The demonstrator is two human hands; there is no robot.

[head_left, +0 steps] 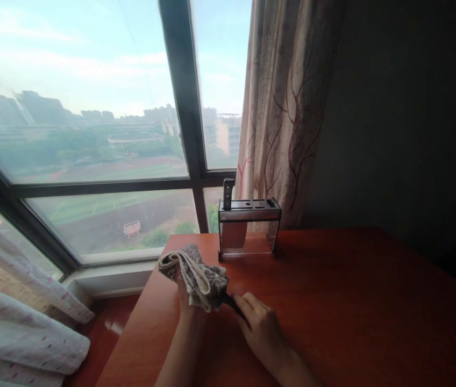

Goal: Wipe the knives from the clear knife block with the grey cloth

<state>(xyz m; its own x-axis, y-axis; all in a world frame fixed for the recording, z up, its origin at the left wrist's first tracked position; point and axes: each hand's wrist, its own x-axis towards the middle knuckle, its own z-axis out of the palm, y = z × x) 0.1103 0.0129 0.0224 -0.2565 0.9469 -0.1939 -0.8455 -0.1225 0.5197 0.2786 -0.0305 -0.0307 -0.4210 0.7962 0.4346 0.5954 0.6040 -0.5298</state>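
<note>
A grey and cream towel point(196, 274) is bunched up in my left hand point(186, 301), whose fingers are mostly covered by its folds. Out of the towel's right side comes the black handle of what looks like a knife point(231, 303); its blade is hidden in the cloth. My right hand point(262, 325) is closed around that handle. Both hands are above the near part of the table. Beyond them stands a clear-sided knife block point(248, 215) with a dark top full of slots. One knife point(228, 193) stands upright in its left end, handle up.
The reddish-brown wooden table point(333, 301) stretches off to the right. Behind it are a window with a dark frame point(190, 107) and a patterned curtain point(284, 107). Another curtain point(22, 328) hangs at the lower left, over the floor point(117, 322).
</note>
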